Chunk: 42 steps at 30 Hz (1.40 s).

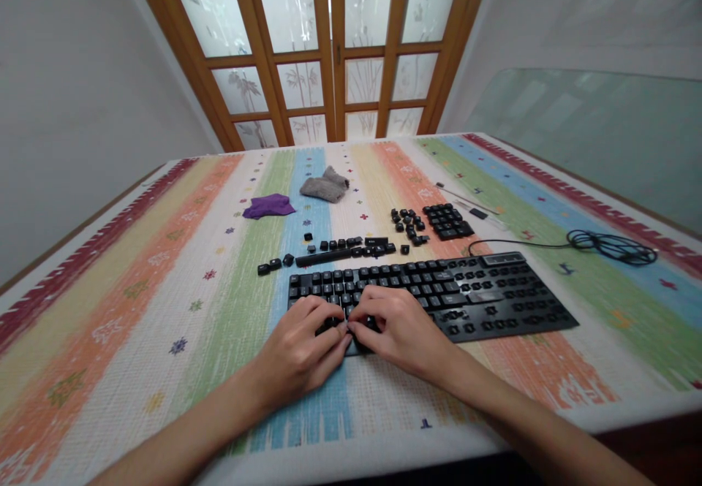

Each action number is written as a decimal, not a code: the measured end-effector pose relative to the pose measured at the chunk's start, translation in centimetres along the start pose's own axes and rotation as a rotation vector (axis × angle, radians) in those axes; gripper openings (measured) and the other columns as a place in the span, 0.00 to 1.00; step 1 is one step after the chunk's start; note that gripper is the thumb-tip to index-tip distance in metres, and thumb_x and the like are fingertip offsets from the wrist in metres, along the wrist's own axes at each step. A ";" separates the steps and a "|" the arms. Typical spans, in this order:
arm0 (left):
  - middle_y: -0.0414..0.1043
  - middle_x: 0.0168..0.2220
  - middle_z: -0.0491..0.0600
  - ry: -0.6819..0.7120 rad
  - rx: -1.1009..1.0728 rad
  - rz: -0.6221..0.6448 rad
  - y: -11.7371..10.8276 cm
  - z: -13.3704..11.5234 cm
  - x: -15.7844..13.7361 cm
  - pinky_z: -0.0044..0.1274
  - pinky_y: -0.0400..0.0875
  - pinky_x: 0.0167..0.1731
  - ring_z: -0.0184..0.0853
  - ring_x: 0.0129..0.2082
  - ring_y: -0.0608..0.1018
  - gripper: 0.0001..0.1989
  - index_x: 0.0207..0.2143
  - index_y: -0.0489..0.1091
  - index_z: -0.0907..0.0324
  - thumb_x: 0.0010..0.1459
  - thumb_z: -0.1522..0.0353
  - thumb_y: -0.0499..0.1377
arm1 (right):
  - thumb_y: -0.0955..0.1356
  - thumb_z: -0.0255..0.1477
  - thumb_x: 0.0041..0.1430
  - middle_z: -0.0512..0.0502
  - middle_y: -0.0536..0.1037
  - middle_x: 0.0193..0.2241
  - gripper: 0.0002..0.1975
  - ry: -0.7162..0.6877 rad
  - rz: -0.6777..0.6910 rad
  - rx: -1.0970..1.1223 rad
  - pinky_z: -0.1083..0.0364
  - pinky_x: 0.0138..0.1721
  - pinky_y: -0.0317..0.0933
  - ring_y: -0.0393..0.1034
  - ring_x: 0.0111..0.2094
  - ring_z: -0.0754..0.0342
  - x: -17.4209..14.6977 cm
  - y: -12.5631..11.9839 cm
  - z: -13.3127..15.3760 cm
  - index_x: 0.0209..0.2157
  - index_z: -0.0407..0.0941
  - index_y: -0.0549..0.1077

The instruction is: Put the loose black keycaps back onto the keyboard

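Note:
A black keyboard [433, 281] lies on the striped tablecloth, its right-hand section and part of its lower rows bare of keycaps. My left hand [307, 340] rests over the keyboard's lower left, fingers bent and drawn together. Beside it my right hand [392, 318] curls with thumb and index finger pinched. The fingertips of both hands meet over the lower rows, and whatever is between them is too small and covered to make out. Behind the keyboard lie loose keycaps [348, 243] and a long spacebar [323, 258].
More loose keycaps [409, 224] lie beside a group of keycaps set in rows [447, 221]. Farther back are a purple cloth [268, 206] and a grey cloth [325, 185]. A coiled cable [611, 245] and a thin stick-like tool [469, 199] lie at the right.

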<state>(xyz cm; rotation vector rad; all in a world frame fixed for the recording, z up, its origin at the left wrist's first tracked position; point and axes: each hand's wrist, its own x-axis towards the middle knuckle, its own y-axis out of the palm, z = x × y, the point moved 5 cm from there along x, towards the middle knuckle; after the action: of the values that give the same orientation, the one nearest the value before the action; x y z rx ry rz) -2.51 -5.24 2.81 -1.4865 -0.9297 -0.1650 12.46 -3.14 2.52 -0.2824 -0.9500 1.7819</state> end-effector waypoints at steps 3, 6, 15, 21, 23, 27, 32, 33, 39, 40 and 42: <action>0.73 0.40 0.54 0.010 0.023 0.033 0.2 0.0 0.1 0.33 0.73 0.40 0.39 0.40 0.72 0.04 0.36 0.73 0.63 0.63 0.76 0.58 | 0.71 0.19 0.54 0.51 0.74 0.25 0.06 0.002 0.003 -0.056 0.58 0.30 0.54 0.66 0.27 0.58 0.0 0.3 -0.2 0.27 0.42 0.80; 0.73 0.41 0.54 -0.001 0.020 0.043 0.2 0.2 0.3 0.33 0.73 0.41 0.38 0.40 0.72 0.06 0.33 0.74 0.62 0.64 0.75 0.57 | 0.71 0.18 0.53 0.50 0.73 0.24 0.06 -0.001 0.004 -0.111 0.57 0.30 0.53 0.66 0.27 0.57 -0.1 0.6 -0.4 0.25 0.41 0.79; 0.75 0.42 0.55 0.101 -0.026 0.047 0.2 0.7 -0.5 0.33 0.73 0.44 0.40 0.44 0.74 0.06 0.41 0.73 0.64 0.63 0.76 0.57 | 0.71 0.19 0.53 0.52 0.73 0.23 0.05 -0.024 -0.101 -0.054 0.59 0.29 0.55 0.63 0.24 0.60 1.9 -1.8 0.7 0.26 0.41 0.78; 0.76 0.38 0.52 0.102 -0.035 0.050 0.0 0.1 -0.3 0.31 0.72 0.42 0.38 0.40 0.74 0.07 0.41 0.72 0.64 0.64 0.77 0.55 | 0.70 0.22 0.56 0.46 0.79 0.32 0.06 0.008 -0.038 -0.197 0.57 0.37 0.59 0.69 0.30 0.57 7.6 -2.9 -0.3 0.33 0.42 0.81; 0.76 0.37 0.52 0.099 -0.044 0.043 0.0 0.1 -0.3 0.30 0.72 0.41 0.37 0.40 0.74 0.07 0.41 0.72 0.64 0.65 0.76 0.54 | 0.69 0.23 0.58 0.45 0.81 0.33 0.07 0.016 -0.019 -0.216 0.57 0.39 0.60 0.71 0.32 0.55 10.1 -2.5 -0.8 0.34 0.42 0.82; 0.76 0.36 0.52 0.087 -0.045 0.019 0.0 0.3 -0.5 0.31 0.72 0.40 0.36 0.39 0.74 0.07 0.40 0.72 0.63 0.65 0.76 0.54 | 0.69 0.28 0.60 0.44 0.82 0.34 0.08 0.040 0.041 -0.234 0.56 0.38 0.60 0.73 0.35 0.53 14.7 -0.7 -1.7 0.37 0.43 0.82; 0.76 0.35 0.52 0.031 -0.013 -0.071 -0.5 0.8 -0.7 0.31 0.72 0.38 0.37 0.37 0.74 0.07 0.42 0.71 0.64 0.64 0.76 0.55 | 0.72 0.31 0.57 0.40 0.82 0.33 0.09 0.115 0.070 -0.269 0.55 0.37 0.61 0.74 0.36 0.50 17.9 1.9 -2.6 0.36 0.40 0.81; 0.76 0.35 0.52 0.021 -0.003 -0.085 -0.6 0.8 -0.7 0.31 0.72 0.38 0.37 0.37 0.74 0.08 0.44 0.71 0.64 0.64 0.75 0.55 | 0.72 0.29 0.56 0.39 0.82 0.33 0.07 0.129 0.072 -0.270 0.55 0.37 0.61 0.74 0.36 0.49 18.2 2.3 -2.7 0.35 0.40 0.81; 0.75 0.36 0.53 -0.024 0.048 -0.166 -1.3 1.4 -0.7 0.32 0.73 0.38 0.38 0.36 0.74 0.12 0.50 0.68 0.66 0.64 0.74 0.56 | 0.70 0.23 0.56 0.40 0.81 0.31 0.04 0.123 0.068 -0.156 0.56 0.37 0.63 0.74 0.35 0.51 18.4 2.2 -2.0 0.31 0.39 0.80; 0.75 0.37 0.53 -0.047 0.058 -0.200 -1.6 1.6 -0.7 0.32 0.74 0.38 0.38 0.37 0.74 0.13 0.51 0.67 0.66 0.64 0.74 0.56 | 0.70 0.24 0.57 0.41 0.81 0.32 0.05 0.103 0.076 -0.114 0.56 0.37 0.63 0.74 0.35 0.52 17.9 1.8 -1.6 0.33 0.39 0.80; 0.75 0.40 0.54 -0.103 0.084 -0.292 -2.4 2.2 -0.8 0.33 0.74 0.41 0.38 0.39 0.75 0.16 0.53 0.64 0.65 0.64 0.73 0.58 | 0.70 0.29 0.60 0.44 0.81 0.32 0.08 0.060 0.113 -0.020 0.58 0.37 0.64 0.73 0.34 0.55 16.4 0.9 -0.8 0.37 0.39 0.80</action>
<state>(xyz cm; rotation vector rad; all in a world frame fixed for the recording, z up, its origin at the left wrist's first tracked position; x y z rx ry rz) -5.44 -3.97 3.82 -1.2860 -1.2215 -0.2597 5.34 11.43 5.32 -0.4066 -0.9250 1.8568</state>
